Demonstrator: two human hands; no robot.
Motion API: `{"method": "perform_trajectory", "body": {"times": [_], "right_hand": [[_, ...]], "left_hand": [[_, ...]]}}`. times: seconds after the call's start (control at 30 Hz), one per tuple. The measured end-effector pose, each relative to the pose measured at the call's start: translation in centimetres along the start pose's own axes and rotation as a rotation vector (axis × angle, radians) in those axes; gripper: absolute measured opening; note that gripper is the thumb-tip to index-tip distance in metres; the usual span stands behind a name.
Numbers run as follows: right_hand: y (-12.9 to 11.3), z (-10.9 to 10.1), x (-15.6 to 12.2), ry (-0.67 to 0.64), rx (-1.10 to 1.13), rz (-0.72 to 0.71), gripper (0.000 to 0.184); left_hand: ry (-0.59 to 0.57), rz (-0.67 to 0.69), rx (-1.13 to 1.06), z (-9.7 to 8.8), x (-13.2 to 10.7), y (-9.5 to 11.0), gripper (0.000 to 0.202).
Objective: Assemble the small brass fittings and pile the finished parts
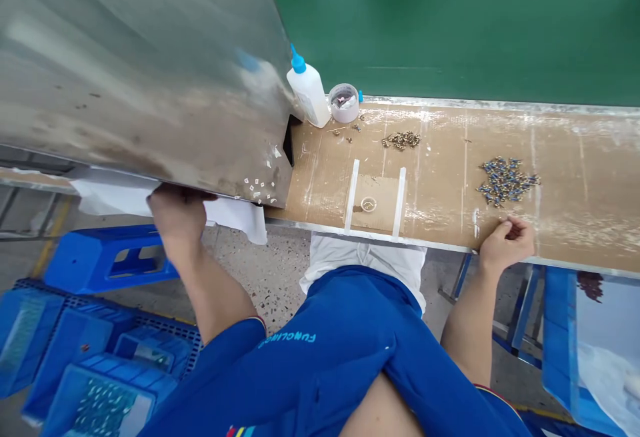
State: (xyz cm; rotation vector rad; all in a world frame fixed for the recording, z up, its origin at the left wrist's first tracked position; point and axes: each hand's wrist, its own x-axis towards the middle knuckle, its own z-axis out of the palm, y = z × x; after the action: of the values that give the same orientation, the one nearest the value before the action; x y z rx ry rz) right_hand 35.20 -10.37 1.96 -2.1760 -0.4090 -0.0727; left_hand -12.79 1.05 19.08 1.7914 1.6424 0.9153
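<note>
L hand [177, 216] clenched on lower edge of big steel sheet [150, 70], white cloth [150, 198] just below. R hand [506, 245] curled at front edge of wood bench [450, 137], near pile of small blue parts [507, 180]; can't tell if it held anything.

A: That steel sheet [140, 70] at 10 o'clock, brushed finish?

B: Yep, dull and smudged. The squeeze bottle [309, 94] at 12 is smooth white plastic, the bench top [575, 224] at 3 is scuffed matt board, and the crates [75, 337] at 8 are blue plastic.
</note>
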Motion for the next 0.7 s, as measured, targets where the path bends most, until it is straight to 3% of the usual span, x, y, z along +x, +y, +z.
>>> {"method": "perform_trajectory", "body": {"times": [0.07,0.1,0.13,0.2,0.3,0.4,0.53,0.7], "right_hand": [[-0.2,0.2,0.1,0.01,-0.01,0.007,0.019],[-0.3,0.3,0.1,0.017,-0.014,0.01,0.02],[-0.3,0.4,0.2,0.026,-0.018,0.014,0.022],[-0.4,0.7,0.3,0.053,-0.021,0.023,0.025],[-0.1,1.1,0.4,0.101,-0.009,0.028,0.029],[0.6,1.3,0.3,0.127,0.028,0.003,0.03],[1.5,1.3,0.2,0.126,0.11,-0.036,0.027],[2.0,1.4,0.2,0.194,0.267,-0.046,0.023]], "left_hand": [[0.203,-0.094,0.05,-1.4,-2.2,0.1,0.024],[0.212,-0.128,0.037,-1.8,-3.4,0.2,0.018],[0.151,-0.146,-0.002,-2.0,-4.5,0.2,0.012],[-0.104,-0.143,-0.129,-1.4,-6.0,-0.1,0.01],[-0.431,-0.163,-0.287,2.6,-6.0,-1.2,0.012],[-0.636,-0.139,-0.411,8.9,-4.7,-2.9,0.02],[-0.698,-0.167,-0.703,16.0,-3.9,-4.7,0.028],[-0.819,-0.25,-0.883,19.7,-3.2,-5.5,0.036]]}}
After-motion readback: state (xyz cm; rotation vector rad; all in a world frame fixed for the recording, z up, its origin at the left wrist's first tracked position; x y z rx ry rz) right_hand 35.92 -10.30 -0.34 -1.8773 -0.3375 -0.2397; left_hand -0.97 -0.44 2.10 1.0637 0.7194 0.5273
